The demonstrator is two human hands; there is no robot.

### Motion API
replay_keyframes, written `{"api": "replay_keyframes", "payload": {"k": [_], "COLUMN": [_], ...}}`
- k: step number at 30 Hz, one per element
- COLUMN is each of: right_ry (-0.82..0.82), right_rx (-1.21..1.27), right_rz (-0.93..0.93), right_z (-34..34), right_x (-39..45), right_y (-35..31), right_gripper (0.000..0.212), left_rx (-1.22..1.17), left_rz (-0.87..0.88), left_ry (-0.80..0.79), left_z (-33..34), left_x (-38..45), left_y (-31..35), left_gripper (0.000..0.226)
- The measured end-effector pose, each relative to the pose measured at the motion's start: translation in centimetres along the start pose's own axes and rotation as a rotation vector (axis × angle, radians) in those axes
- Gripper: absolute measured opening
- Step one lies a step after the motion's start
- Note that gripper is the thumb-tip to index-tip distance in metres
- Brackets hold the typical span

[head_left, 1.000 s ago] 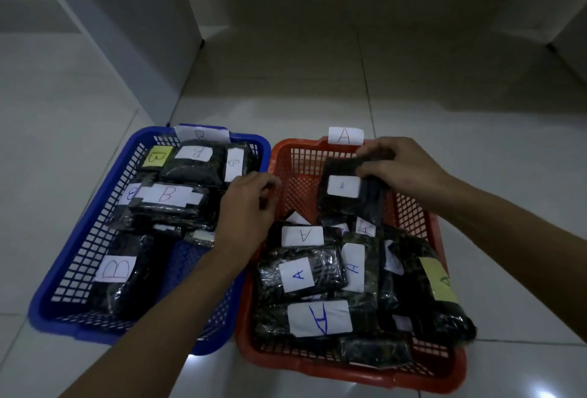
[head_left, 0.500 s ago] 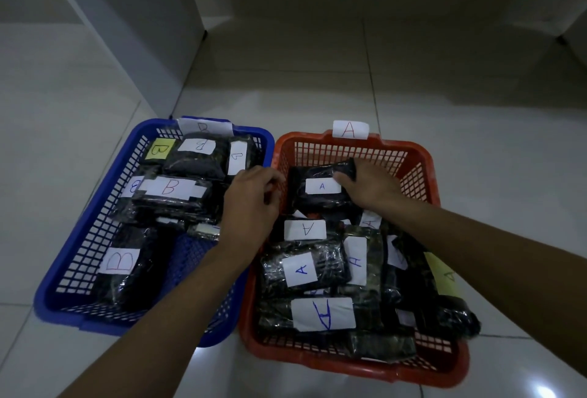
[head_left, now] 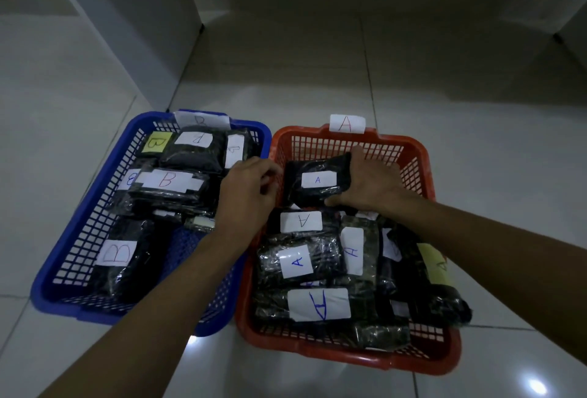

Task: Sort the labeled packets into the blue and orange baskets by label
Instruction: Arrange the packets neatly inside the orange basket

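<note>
The blue basket [head_left: 79,238], tagged B, stands on the left with several black packets labelled B [head_left: 168,180] in it. To its right, the orange basket [head_left: 422,156], tagged A, holds several black packets labelled A [head_left: 298,262]. My right hand [head_left: 371,188] grips one black A packet [head_left: 317,180] by its right end, and the packet lies at the far end of the orange basket. My left hand [head_left: 247,194] hovers over the two rims where the baskets meet. Its fingers are loosely curled with nothing seen in them.
Both baskets sit side by side on a pale tiled floor [head_left: 476,111]. A white wall corner or cabinet [head_left: 136,32] rises just behind the blue basket. More wall runs along the back and at the far right.
My right hand has brought the A packet down from above the orange basket's back rim and laid it inside the far end. My left hand has stayed at the rims.
</note>
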State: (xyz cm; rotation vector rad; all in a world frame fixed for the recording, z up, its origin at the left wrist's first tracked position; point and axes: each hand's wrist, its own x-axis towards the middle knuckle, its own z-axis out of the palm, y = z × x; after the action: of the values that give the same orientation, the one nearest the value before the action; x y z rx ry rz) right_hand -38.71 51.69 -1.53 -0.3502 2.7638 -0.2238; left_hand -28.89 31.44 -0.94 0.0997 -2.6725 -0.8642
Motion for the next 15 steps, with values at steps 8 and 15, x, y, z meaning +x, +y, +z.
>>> {"api": "replay_keyframes", "payload": {"k": [8, 15], "right_ry": [-0.292, 0.120], "right_rx": [-0.502, -0.372], "right_rz": [0.055, -0.374], "right_z": [-0.8, -1.0], "right_x": [0.2, -0.5], "right_y": [-1.6, -1.7], "right_gripper": [0.096, 0.069], "left_rx": [-0.026, -0.092], "left_rz": [-0.017, -0.027], "left_ry": [-0.016, -0.021], "left_z": [-0.2, -0.3], "left_x": [0.1, 0.2], "left_y": [-0.2, -0.3], "left_gripper": [0.022, 0.021]}}
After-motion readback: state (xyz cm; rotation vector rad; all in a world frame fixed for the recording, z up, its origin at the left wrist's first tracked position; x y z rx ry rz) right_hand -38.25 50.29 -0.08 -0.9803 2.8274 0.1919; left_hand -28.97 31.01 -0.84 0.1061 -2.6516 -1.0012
